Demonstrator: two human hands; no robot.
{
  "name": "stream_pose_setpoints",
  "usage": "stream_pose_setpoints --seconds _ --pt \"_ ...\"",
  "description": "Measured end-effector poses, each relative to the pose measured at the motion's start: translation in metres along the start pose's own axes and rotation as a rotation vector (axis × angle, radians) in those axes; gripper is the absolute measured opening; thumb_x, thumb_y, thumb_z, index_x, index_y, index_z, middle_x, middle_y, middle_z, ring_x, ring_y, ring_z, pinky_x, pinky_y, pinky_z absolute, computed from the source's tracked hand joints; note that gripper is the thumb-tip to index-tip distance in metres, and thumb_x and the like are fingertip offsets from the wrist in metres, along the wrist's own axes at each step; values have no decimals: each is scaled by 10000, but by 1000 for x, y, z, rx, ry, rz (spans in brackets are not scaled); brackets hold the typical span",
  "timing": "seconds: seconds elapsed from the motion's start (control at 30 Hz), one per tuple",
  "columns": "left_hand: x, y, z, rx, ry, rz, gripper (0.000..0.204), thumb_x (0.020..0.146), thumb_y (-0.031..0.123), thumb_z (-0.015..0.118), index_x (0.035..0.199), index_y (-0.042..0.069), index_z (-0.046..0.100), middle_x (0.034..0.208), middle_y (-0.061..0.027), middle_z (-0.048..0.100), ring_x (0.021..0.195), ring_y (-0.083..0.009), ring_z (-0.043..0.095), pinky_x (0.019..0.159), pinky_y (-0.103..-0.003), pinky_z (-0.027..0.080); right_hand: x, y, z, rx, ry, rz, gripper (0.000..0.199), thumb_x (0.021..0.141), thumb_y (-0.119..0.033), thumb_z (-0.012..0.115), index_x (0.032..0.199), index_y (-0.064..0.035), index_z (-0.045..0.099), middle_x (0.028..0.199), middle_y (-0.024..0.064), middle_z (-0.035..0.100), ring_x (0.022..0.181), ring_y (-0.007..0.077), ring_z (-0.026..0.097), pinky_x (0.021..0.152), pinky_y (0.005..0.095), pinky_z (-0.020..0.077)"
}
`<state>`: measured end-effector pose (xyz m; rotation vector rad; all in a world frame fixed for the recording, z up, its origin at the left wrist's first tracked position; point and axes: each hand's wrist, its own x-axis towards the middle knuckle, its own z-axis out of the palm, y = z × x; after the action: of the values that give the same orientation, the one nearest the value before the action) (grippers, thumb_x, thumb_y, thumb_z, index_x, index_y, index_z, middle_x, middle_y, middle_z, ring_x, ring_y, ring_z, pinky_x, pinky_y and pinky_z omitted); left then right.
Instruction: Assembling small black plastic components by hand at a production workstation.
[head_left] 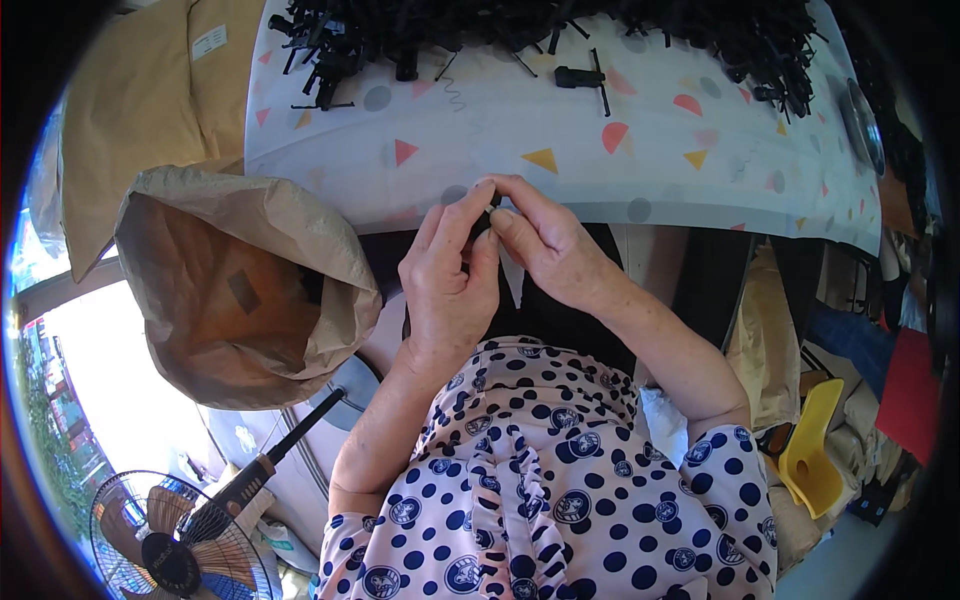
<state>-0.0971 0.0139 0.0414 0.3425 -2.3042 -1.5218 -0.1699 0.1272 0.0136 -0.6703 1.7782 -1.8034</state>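
At the near edge of the table, my left hand [447, 262] and my right hand [560, 250] meet with their fingertips together. Between them they pinch a small black part [482, 224], mostly covered by the fingers, so its exact kind does not show. A large heap of black plastic pieces [560, 28] with thin rods lies along the far side of the table. One similar T-shaped black piece [580, 77] sits apart, just in front of that heap.
A patterned cloth [340, 190] covers the table. An opened brown paper sack [325, 215] stands left of my hands, with brown paper packaging [130, 120] behind it. A fan [170, 563] is at lower left, a yellow chair [815, 455] at right, a round metal dish [865, 125] at the table's right edge.
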Motion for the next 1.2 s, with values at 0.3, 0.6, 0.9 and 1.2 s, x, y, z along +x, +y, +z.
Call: stream_pose_setpoints --seconds 0.3,0.6,0.9,1.2 --pt "5 -4 -2 -334 -40 -165 342 867 -52 583 1199 30 589 935 -45 631 775 -61 551 679 -210 478 -4 -30 -9 279 -79 208 357 1005 -194 431 1312 -11 444 712 -44 463 594 26 407 523 180 344" --pt "1 -3 1 -304 -29 -160 351 867 -51 584 1210 24 580 1005 -58 636 854 -75 575 734 -210 483 -7 -24 -2 209 -30 165 431 1013 -249 428 1375 -18 395 655 -69 407 522 18 344 458 175 274" --pt "7 1 -3 128 3 107 373 813 -69 591 1167 50 600 911 -125 626 696 -205 611 620 -268 493 -2 -19 -2 2 -3 126 370 1005 -206 439 1335 -39 439 664 -57 437 548 20 381 486 177 315" --pt "12 -8 -9 92 -62 43 335 863 -6 561 1190 66 554 919 -128 645 715 -208 652 598 -310 504 -3 -16 -16 -78 -59 126 362 986 -209 490 1307 -43 463 698 -36 426 575 45 383 521 196 344"
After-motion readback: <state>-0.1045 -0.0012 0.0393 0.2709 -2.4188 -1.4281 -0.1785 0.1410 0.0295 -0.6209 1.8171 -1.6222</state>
